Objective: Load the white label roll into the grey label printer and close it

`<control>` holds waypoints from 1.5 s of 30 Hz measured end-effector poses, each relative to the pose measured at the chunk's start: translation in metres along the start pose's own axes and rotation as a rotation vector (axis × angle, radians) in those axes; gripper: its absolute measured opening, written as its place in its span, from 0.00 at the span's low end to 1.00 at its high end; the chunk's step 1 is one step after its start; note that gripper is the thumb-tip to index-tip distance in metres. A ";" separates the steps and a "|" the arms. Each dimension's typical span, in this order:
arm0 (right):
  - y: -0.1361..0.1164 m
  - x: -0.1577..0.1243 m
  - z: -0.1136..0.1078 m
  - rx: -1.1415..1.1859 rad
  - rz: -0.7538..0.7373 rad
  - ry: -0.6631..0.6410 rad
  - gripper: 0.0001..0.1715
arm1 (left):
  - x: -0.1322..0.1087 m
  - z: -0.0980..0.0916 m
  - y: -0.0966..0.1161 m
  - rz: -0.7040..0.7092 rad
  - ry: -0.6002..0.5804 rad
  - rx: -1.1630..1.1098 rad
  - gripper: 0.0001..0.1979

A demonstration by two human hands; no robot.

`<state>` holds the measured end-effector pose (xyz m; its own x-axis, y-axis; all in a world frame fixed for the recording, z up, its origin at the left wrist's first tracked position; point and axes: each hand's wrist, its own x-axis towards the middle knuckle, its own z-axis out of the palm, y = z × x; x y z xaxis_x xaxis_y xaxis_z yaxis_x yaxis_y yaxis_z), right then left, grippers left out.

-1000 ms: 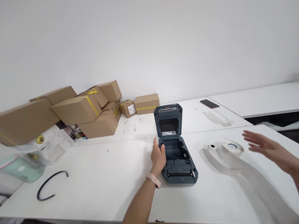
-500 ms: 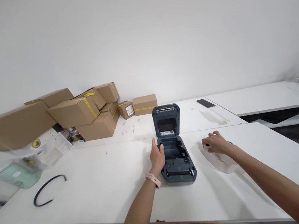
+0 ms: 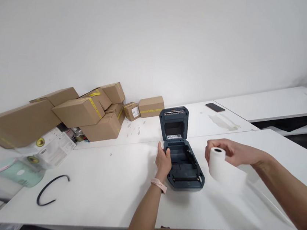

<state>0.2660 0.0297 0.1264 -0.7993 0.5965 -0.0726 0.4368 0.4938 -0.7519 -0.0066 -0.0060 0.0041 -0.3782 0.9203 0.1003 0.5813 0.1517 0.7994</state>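
A dark blue-grey label printer [image 3: 183, 170] stands on the white table with its lid [image 3: 173, 122] raised and its roll bay exposed. My left hand [image 3: 163, 160], a pink band on its wrist, grips the printer's left side, its thumb by the rim; some fingers are hidden. To the right of the printer, my right hand [image 3: 228, 151] is closed around a white paper roll [image 3: 216, 164], tilted so that the dark hole of its core shows. A loose length of paper trails from the roll to the right, blurred.
Brown cardboard boxes [image 3: 77, 112] are piled at the back left, with a smaller box [image 3: 151, 107] beside them. A phone [image 3: 215, 107] lies at the back. On the left are a black headband-like hoop [image 3: 48, 188], a mint-green container [image 3: 22, 172] and plastic packets [image 3: 55, 148].
My right hand has lifted the paper roll off the table and turned it, so the core now faces me. My left hand stays at the printer. The view has shifted slightly.
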 end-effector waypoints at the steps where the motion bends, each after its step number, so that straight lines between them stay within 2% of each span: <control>1: -0.012 0.006 0.005 0.024 -0.070 -0.087 0.25 | 0.000 0.000 0.000 -0.003 0.002 0.003 0.30; 3: -0.026 0.026 0.019 -0.036 -0.157 -0.173 0.22 | 0.000 0.001 -0.001 -0.005 0.009 0.013 0.31; 5: -0.024 0.055 0.037 -0.244 -0.127 -0.094 0.18 | 0.000 0.001 -0.002 0.001 0.015 0.015 0.31; 7: -0.009 0.086 0.054 -0.538 -0.053 0.027 0.13 | 0.000 0.001 -0.002 0.002 0.019 0.007 0.30; 9: 0.009 0.113 0.065 -0.719 -0.026 0.071 0.13 | 0.000 0.002 -0.002 -0.005 0.023 0.001 0.30; 13: 0.035 0.146 0.076 -0.814 -0.017 0.054 0.12 | 0.001 0.002 -0.002 -0.003 0.025 -0.009 0.31; 15: 0.042 0.154 0.078 -0.847 0.000 0.037 0.09 | 0.001 0.002 -0.003 -0.009 0.019 -0.022 0.32; 18: 0.048 0.162 0.084 -0.887 0.026 0.032 0.10 | 0.002 0.003 -0.005 -0.018 0.010 -0.032 0.33; 22: 0.050 0.166 0.090 -0.922 0.030 0.030 0.10 | 0.002 0.004 -0.005 -0.002 0.002 -0.005 0.37; 26: 0.047 0.166 0.093 -0.956 0.040 0.027 0.11 | 0.003 0.005 -0.004 -0.035 0.028 -0.002 0.36; 30: 0.045 0.167 0.094 -0.972 0.039 0.016 0.09 | 0.004 0.004 -0.003 -0.056 -0.011 0.013 0.39; 36: 0.045 0.166 0.092 -0.930 0.000 0.035 0.07 | 0.005 0.004 -0.006 -0.051 -0.007 0.036 0.37; 41: 0.042 0.133 0.087 -0.831 -0.146 0.065 0.12 | 0.004 0.005 -0.005 -0.043 -0.004 0.033 0.36; 45: 0.040 0.088 0.092 -0.631 -0.234 0.078 0.29 | 0.003 0.003 -0.002 -0.056 0.002 0.041 0.36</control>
<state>0.1754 0.0436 0.0297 -0.8805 0.4610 0.1106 0.4319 0.8762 -0.2139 -0.0063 -0.0020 0.0010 -0.4123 0.9093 0.0570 0.5884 0.2180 0.7786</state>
